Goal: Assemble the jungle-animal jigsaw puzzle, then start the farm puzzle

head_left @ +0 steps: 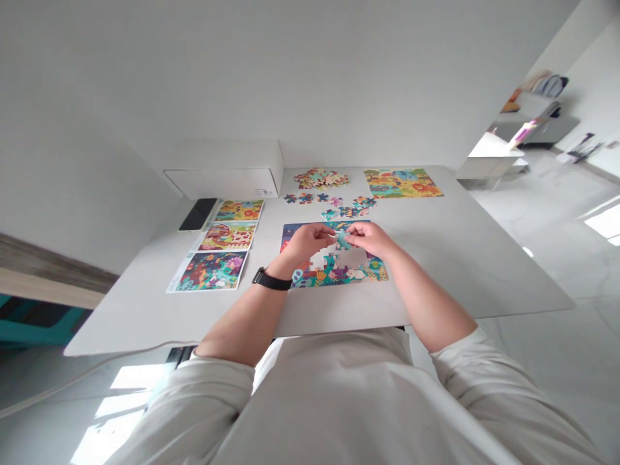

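Teal jigsaw piece sits pinched between the fingertips of both hands, left hand and right hand equally closed on it, directly above the white gap in the unfinished puzzle (loose pieces lie just beyond)

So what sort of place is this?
Likely a room at home, not certain: a white table with a half-built puzzle, loose pieces and a glossy floor. The left hand and right hand hold a puzzle piece.
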Available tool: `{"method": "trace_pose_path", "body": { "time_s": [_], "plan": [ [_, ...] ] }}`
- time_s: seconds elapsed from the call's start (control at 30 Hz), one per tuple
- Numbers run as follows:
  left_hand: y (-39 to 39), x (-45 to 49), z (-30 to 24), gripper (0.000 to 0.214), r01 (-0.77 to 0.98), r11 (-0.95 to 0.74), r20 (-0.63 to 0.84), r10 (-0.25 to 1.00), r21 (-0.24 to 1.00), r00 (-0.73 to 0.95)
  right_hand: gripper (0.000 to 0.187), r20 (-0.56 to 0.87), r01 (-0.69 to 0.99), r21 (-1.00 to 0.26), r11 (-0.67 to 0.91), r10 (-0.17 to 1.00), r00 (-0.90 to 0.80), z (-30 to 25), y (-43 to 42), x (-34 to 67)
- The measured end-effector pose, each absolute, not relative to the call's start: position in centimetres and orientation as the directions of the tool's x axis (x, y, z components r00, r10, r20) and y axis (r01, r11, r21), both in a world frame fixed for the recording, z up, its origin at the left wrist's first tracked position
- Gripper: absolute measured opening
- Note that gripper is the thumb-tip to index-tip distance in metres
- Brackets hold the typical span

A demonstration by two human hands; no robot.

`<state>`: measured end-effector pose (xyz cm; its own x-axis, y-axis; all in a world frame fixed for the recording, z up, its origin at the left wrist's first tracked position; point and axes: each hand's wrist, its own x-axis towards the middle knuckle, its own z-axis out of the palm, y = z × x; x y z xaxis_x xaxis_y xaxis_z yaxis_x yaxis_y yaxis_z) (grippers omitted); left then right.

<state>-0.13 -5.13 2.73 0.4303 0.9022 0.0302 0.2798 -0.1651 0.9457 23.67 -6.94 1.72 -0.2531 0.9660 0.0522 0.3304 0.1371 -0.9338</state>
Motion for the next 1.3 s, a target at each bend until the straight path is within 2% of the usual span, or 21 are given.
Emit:
{"method": "trace_pose_path", "body": {
  "time_s": [0.17,0.37,0.6,0.7,0.97,1.3],
  "plan": [
    [-4.9,-0.2,2.2,0.042,0.317,-0.175,0.008,0.885,0.932,0.465,0.046,0.084,0.372,-0.911,0.177,0.964,-0.254,1.4,-6.8,23.7],
    [-4.8,-0.3,1.6,0.032,0.421,-0.274,0.007,0.844,0.865,0.536,0.033,0.015,0.469,-0.868,0.161,0.954,-0.299,1.4,-6.6,24.1],
    [-5.1,-0.4,3.1,0.029,0.495,-0.315,0.132,0.920,0.810,0.369,0.024,-0.123,0.490,-0.870,0.063,0.933,-0.339,2.0,-7.0,24.6],
    [-5.3,-0.5,3.7,0.031,0.550,-0.291,0.111,0.935,0.783,0.336,0.024,-0.136,0.526,-0.848,0.070,0.930,-0.342,2.0,-7.0,24.5],
    [-5.9,-0.2,3.4,0.028,0.704,-0.351,0.077,0.918,0.617,0.390,0.019,-0.169,0.653,-0.747,0.124,0.915,-0.367,1.6,-7.3,23.7],
    [-5.9,-0.2,2.8,0.031,0.703,-0.386,0.045,0.891,0.597,0.451,0.016,-0.200,0.657,-0.749,0.084,0.917,-0.345,1.5,-7.8,23.2]
  ]
}}
